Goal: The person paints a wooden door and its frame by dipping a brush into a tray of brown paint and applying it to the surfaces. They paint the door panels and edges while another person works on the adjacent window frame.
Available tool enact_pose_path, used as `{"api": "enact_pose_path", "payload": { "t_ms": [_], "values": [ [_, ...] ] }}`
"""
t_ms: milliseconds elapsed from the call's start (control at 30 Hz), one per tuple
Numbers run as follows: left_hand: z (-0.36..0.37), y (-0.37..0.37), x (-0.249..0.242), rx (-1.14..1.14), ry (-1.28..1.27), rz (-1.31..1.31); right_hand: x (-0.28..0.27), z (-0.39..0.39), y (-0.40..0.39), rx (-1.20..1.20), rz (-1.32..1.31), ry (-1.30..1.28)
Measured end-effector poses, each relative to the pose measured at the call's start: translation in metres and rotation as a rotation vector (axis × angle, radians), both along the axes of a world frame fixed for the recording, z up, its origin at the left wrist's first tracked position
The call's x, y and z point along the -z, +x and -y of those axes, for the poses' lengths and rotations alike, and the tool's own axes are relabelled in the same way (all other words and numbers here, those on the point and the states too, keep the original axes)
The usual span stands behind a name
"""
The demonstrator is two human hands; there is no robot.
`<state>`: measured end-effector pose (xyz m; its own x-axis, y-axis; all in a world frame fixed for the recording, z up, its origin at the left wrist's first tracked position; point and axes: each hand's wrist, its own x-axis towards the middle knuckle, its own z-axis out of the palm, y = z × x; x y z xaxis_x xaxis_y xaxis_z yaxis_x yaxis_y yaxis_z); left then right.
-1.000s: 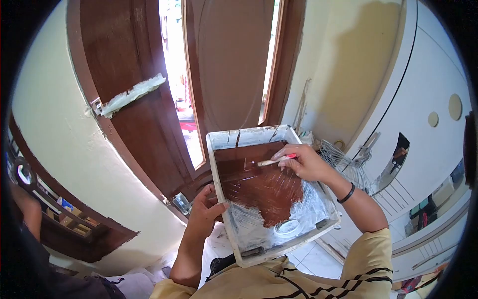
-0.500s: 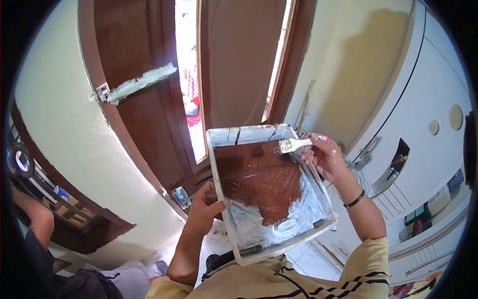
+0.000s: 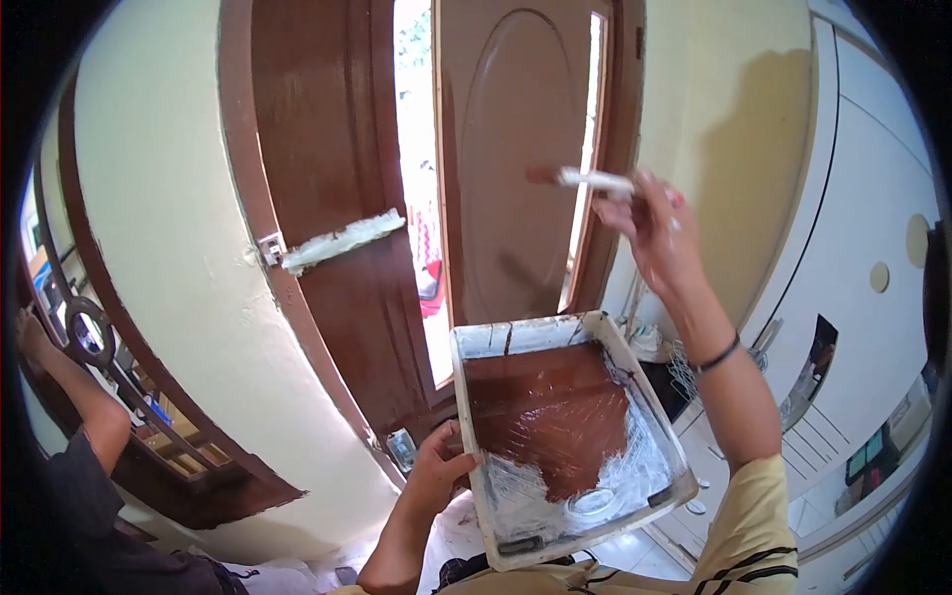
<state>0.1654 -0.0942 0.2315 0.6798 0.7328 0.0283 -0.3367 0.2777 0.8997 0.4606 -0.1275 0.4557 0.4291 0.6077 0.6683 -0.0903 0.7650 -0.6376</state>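
Observation:
My left hand (image 3: 443, 471) grips the left edge of a white rectangular paint tray (image 3: 540, 335), thumb over the rim. Wet brown paint (image 3: 555, 426) covers the tray's far part, with bare whitish plastic film showing nearer me. Raised above the tray's far right corner, my right hand (image 3: 654, 228) holds a paintbrush (image 3: 595, 181) by its pale handle. Its bristles are brown and point left, overlapping the brown door panel (image 3: 521, 129) with an oval moulding. Motion blurs the brush tip.
On the left, a brown door leaf (image 3: 317, 129) has its handle (image 3: 342, 241) wrapped in pale covering. Another person (image 3: 84, 476) is at the far left, by a brown-framed opening. A white cabinet (image 3: 853, 178) stands on the right, with coiled wire (image 3: 684, 372) beside it.
My right hand has lifted the paintbrush out of the tray and up in front of the door panel. The view has tilted upward, and the tray sits lower in it, still in my left hand.

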Motion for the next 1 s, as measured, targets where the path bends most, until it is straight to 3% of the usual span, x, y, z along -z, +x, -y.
{"api": "enact_pose_path", "payload": {
  "t_ms": [267,433,733,867,1000],
  "values": [
    [-0.005,0.002,0.023,-0.01,0.018,-0.02,-0.157,-0.083,-0.041,0.223,0.332,0.099],
    [-0.009,0.006,0.04,-0.016,-0.01,0.046,-0.202,-0.096,-0.055,0.369,0.456,0.063],
    [-0.013,0.002,0.044,-0.018,-0.036,0.003,-0.255,-0.108,-0.067,0.417,0.263,0.253],
    [-0.022,0.005,0.054,0.015,-0.048,0.026,-0.252,-0.097,-0.069,0.329,0.163,0.404],
    [-0.02,0.004,0.046,0.009,-0.024,-0.034,-0.223,-0.105,-0.034,0.349,0.365,0.177]
  ]
}}
